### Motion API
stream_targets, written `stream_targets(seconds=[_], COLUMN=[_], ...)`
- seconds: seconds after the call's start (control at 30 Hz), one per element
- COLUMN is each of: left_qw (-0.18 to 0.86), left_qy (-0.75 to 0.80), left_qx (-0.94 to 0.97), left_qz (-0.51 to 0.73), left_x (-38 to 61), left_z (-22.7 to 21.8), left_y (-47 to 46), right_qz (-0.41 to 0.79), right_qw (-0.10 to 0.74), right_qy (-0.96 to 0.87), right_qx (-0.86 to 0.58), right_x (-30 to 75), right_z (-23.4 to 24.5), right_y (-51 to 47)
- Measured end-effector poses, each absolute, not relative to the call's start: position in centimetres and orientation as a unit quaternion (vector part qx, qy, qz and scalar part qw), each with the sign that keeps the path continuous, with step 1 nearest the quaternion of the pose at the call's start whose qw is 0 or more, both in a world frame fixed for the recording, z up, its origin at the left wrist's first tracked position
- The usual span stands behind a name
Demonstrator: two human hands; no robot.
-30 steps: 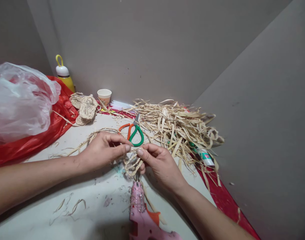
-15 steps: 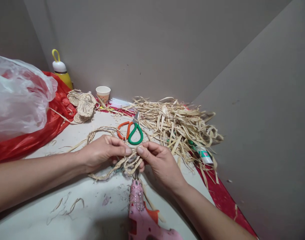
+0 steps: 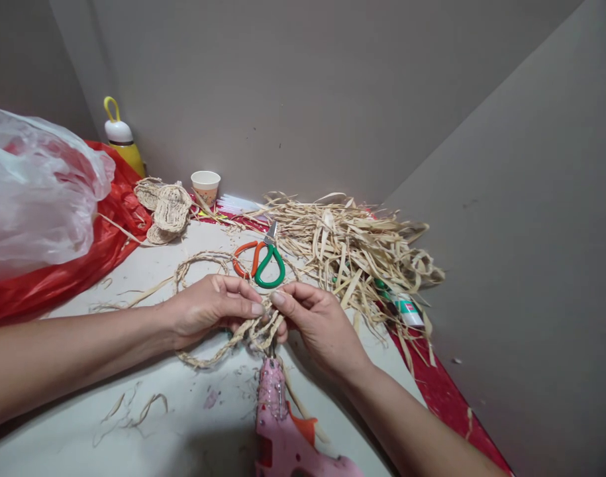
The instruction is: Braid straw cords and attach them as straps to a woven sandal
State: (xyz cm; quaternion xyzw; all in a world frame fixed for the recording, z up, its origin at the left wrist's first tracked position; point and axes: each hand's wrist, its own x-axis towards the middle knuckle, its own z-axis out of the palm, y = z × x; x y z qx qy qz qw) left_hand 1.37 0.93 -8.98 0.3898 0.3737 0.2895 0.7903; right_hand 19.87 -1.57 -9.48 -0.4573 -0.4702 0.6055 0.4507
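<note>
My left hand (image 3: 210, 308) and my right hand (image 3: 315, 321) meet over the middle of the white table (image 3: 84, 424). Both pinch a braided straw cord (image 3: 218, 351) where it coils into a small knot between the fingertips. One loop of the cord hangs below my left hand, and another loop arcs behind it toward the scissors. A pink hot glue gun (image 3: 283, 430) lies just below the hands, its nozzle pointing up at the knot.
Orange-and-green scissors (image 3: 260, 258) lie behind the hands. A heap of loose straw strips (image 3: 352, 248) fills the back right, with a glue tube (image 3: 404, 306) at its edge. Woven straw pieces (image 3: 166, 209), a paper cup (image 3: 206, 185), a yellow bottle (image 3: 121, 139) and plastic bags (image 3: 39, 199) stand at the left.
The cord has been drawn out from under my left hand into a loop on the table. Both hands stay pinched together at about the same spot.
</note>
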Motion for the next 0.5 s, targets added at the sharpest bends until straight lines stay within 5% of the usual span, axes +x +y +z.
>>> stream_targets(seconds=[0.5], left_qw=[0.748], left_qy=[0.372], left_qx=[0.418], left_qz=[0.356], left_x=[1.61], left_z=[-9.46], left_y=[0.78], right_qz=[0.624], right_qw=[0.431], right_qy=[-0.450], right_qx=[-0.472], right_x=[19.90], right_z=[-9.26], right_y=[-1.07])
